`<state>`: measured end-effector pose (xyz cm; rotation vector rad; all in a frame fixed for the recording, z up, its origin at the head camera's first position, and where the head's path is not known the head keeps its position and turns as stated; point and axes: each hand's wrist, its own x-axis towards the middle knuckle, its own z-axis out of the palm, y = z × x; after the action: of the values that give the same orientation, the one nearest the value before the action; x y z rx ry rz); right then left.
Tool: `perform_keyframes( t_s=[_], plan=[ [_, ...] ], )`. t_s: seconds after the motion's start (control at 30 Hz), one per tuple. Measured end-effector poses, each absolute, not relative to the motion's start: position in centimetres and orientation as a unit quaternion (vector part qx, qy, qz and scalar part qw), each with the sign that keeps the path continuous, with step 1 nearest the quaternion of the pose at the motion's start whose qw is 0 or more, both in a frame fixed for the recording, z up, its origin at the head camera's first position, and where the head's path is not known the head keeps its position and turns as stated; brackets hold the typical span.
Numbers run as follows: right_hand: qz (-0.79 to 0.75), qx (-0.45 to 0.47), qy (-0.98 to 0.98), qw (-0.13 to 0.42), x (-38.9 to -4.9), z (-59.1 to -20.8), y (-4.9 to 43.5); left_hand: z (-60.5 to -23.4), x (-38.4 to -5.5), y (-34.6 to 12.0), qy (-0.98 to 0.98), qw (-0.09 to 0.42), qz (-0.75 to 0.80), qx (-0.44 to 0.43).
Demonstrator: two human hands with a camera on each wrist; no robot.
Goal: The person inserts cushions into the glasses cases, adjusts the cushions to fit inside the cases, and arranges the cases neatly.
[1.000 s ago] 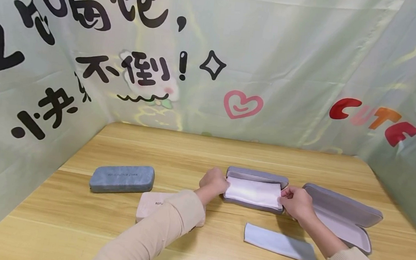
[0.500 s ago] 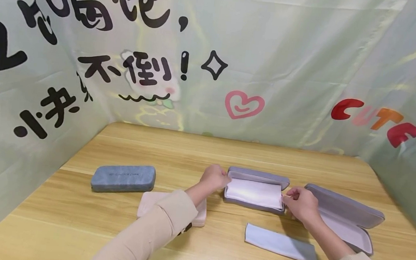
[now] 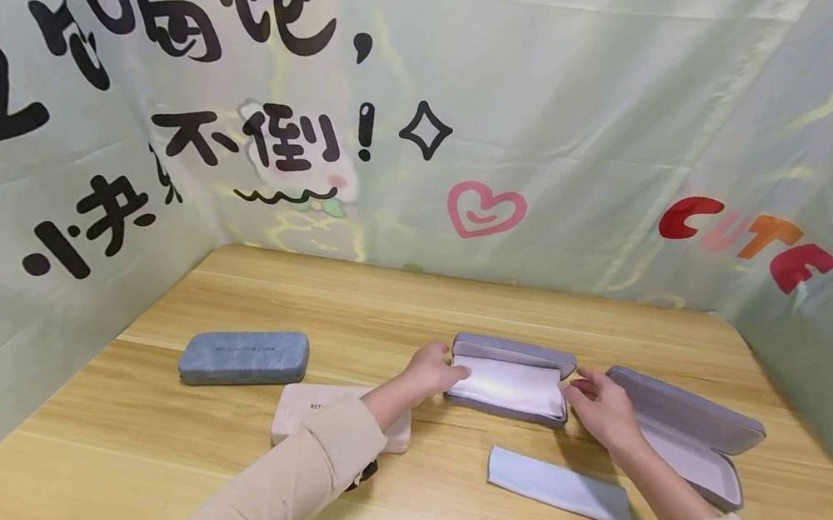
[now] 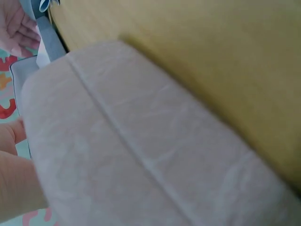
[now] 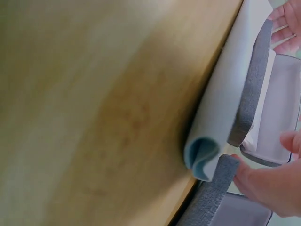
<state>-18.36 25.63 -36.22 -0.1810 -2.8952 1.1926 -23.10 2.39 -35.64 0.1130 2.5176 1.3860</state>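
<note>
A grey-purple glasses case (image 3: 515, 350) stands open on the wooden table, with a pale folded cloth (image 3: 513, 385) laid inside it. At the case's left end is my left hand (image 3: 433, 370), its thumb over the cloth's edge. The right wrist view shows that left hand's fingers (image 5: 288, 29) straight and spread. My right hand (image 3: 607, 408) is at the case's right end, thumb by the cloth's right edge, fingers loosely bent and apart from the thumb. In front lies a light blue folded cloth (image 3: 560, 487). Neither hand holds anything.
A second open grey-purple case (image 3: 688, 412) stands beside my right forearm. Under my left forearm sits a closed pink case (image 3: 297, 407), which fills much of the left wrist view. A closed blue case (image 3: 245, 358) lies farther left. Printed fabric (image 3: 586, 142) walls the table.
My left hand has opened, its thumb coming over the cloth's left edge. My right fingers have let go of the cloth's right edge and spread apart. The cases have stayed put.
</note>
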Motion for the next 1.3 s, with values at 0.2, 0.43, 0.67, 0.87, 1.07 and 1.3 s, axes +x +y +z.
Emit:
perform_keyframes(
  t_s=[0.2,0.43,0.67,0.87,1.07,1.3],
  plan=[
    [0.437,-0.050,-0.897,-0.038,-18.7,-36.0,25.9,-36.1,-22.9,2.1,0.862,0.151,0.481,0.047],
    [0.497,-0.023,-0.865,-0.073,-18.7,-36.1,25.9,-36.2,-22.6,1.8,0.859,0.151,0.486,0.063],
    [0.489,-0.018,-0.869,-0.070,-18.6,-36.3,26.0,-36.2,-22.6,1.8,0.855,0.148,0.494,0.064],
    [0.486,-0.020,-0.871,-0.069,-18.5,-36.4,26.1,-36.0,-22.0,2.0,0.854,0.151,0.495,0.052],
    [0.491,-0.019,-0.868,-0.072,-18.3,-36.3,26.0,-36.0,-20.9,2.6,0.833,0.156,0.530,0.036],
    [0.496,-0.021,-0.864,-0.081,-18.1,-36.2,26.2,-36.2,-20.1,2.8,0.830,0.146,0.538,0.026]
  ],
)
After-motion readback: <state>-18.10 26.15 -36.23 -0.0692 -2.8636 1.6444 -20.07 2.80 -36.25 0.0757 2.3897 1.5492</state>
